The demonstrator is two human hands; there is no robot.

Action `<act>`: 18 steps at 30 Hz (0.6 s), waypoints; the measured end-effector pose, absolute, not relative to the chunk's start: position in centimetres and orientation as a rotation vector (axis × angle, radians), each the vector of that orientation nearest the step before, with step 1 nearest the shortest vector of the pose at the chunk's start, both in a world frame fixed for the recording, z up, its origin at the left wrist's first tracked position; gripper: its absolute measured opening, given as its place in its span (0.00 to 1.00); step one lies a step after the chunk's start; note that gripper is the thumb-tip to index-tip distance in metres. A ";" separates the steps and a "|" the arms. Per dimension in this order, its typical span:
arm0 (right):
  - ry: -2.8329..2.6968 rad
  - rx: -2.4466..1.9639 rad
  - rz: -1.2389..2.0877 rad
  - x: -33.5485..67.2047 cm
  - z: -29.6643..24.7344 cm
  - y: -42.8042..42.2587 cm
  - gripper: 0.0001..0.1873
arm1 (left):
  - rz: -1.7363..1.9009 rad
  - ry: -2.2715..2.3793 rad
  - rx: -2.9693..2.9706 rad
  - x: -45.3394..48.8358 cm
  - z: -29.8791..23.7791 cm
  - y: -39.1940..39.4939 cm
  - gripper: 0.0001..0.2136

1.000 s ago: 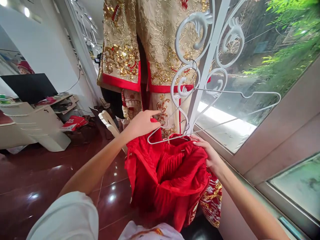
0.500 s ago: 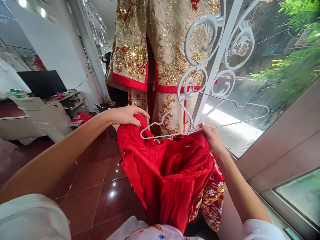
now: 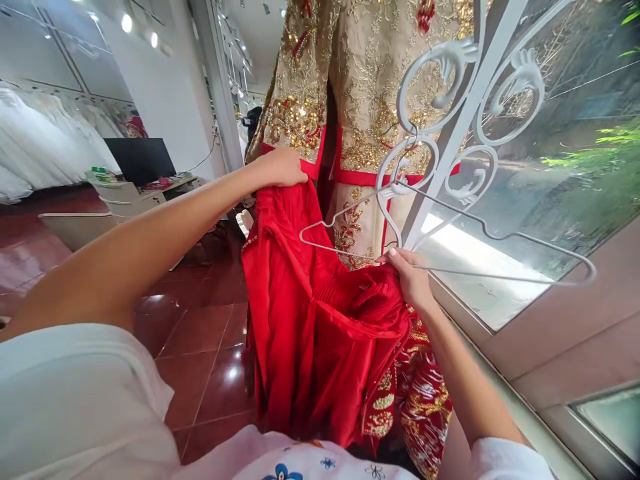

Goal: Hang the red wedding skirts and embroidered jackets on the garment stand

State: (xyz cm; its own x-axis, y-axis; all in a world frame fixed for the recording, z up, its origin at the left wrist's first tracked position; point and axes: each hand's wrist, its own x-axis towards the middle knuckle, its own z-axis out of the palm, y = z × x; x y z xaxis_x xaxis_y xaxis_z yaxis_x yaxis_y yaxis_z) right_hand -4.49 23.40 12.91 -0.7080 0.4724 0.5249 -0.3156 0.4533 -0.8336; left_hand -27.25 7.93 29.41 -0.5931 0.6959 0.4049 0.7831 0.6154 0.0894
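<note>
The red pleated garment (image 3: 320, 333) hangs open at six o'clock, stretched between the person's two hands just above a white shirt (image 3: 310, 460) printed with small flowers. At eleven o'clock the left hand (image 3: 284, 167) is closed in a fist over the garment's upper edge, pulling that side taller than the other. Between three and four o'clock the right hand (image 3: 407, 270) pinches the lower edge between thumb and fingers, and the bottom bar of a thin wire hanger (image 3: 345, 252) runs into the same grasp. The hanger tilts, one end lying in front of the red cloth near the centre, the other reaching out to three o'clock; its hook stands up beside white metal scrollwork (image 3: 407, 163) at one o'clock, though whether it is caught there I cannot tell. Red cloth with gold and silver embroidery (image 3: 425, 407) droops at five o'clock, below the right wrist. At twelve o'clock a gold-sequined robe (image 3: 390, 80) with red trim hangs just behind the left hand and the scrollwork. A window (image 3: 570, 180) fills two to three o'clock, green leaves showing through it. Between nine and ten o'clock, well apart from the hands, a black monitor (image 3: 141, 160) stands on a white desk (image 3: 117, 193), with white gowns (image 3: 45, 147) farther out. Glossy dark-red floor tiles (image 3: 193, 380) spread between seven and eight o'clock.
</note>
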 end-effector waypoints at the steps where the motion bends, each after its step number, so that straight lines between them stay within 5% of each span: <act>1: -1.965 -0.118 1.308 -4.6 12.9 23.2 0.24 | -0.321 -2.534 -1.190 -26.4 29.6 8.0 0.14; 7: -2.021 -0.010 1.506 -5.6 12.2 22.3 0.24 | -0.264 -2.512 -1.031 -26.2 30.6 7.7 0.20; 18: -2.020 0.074 1.793 -7.0 11.4 22.0 0.24 | -0.319 -2.370 -1.119 -26.6 29.4 9.3 0.14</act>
